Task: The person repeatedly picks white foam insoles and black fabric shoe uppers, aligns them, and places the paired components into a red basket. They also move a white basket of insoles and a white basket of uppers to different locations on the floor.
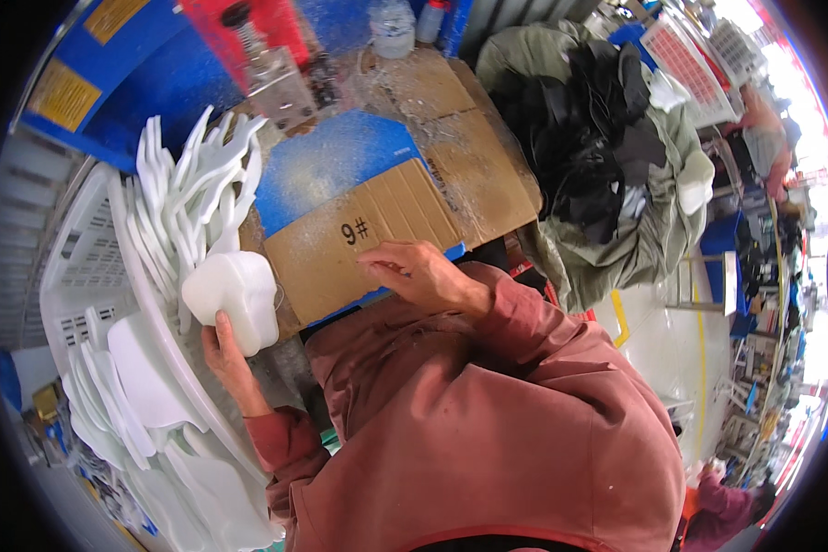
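My left hand (230, 364) grips a thick, rounded white block (233, 293) that looks like foam or a stack of foam pieces. The thumb presses on its near face, and the rest of the grip is partly hidden. The block is at the inner rim of a white plastic basket (168, 317), beside the bench. My right hand (421, 276) hovers over or rests on the near edge of a brown cardboard sheet (322, 253), its fingers loosely bent and apart with nothing visible in them. Under the cardboard lies a blue board (327, 161) dusted with white powder.
Curved white pieces (189, 193) fill the basket's far part, and flat white ones (147, 377) its near part. A metal-and-red machine (281, 87) stands at the bench's back, near a clear plastic bottle (392, 28). Right of the bench, a grey-green sack (570, 248) holds black scraps.
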The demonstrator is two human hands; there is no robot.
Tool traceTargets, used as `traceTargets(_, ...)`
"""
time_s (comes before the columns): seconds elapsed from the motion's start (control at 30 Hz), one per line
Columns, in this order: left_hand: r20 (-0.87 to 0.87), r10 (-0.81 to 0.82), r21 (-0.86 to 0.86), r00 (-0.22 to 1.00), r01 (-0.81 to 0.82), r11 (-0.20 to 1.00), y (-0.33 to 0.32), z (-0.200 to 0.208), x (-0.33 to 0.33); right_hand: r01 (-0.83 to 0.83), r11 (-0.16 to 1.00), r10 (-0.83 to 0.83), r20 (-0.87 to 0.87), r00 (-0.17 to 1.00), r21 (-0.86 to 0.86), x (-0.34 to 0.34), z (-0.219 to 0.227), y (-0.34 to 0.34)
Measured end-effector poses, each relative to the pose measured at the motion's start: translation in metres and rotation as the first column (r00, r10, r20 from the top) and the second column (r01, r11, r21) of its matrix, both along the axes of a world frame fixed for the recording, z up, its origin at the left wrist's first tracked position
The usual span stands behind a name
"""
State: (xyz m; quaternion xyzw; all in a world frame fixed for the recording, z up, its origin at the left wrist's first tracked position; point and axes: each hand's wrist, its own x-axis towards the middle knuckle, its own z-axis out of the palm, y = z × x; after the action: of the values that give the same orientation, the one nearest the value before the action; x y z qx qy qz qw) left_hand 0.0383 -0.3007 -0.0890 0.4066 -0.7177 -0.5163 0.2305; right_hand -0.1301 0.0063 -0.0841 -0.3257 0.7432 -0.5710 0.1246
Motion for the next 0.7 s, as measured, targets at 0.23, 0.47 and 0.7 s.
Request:
traceTargets(0.23,-0.005,-0.022,-0.044,1.0,0.021,0.999,0.013,0.01,-0.001,0.166,0.984,-0.168,0.022,0.986,0.063,0.021,-0.015,0.095)
traceTargets(0.47,0.1,-0.071,-0.183,0.992,0.089,0.979,0.012,0.011,0.006,0.336,0.936,-0.351,0.201,0.915,0.106,0.046,-0.025,0.155)
traceTargets(0.7,-0.03,0.0,-0.596,1.0,-0.018,0.803,0.049,0.05,0.019,0.73,0.671,-0.74,0.188,0.646,0.132,0.029,-0.059,0.245)
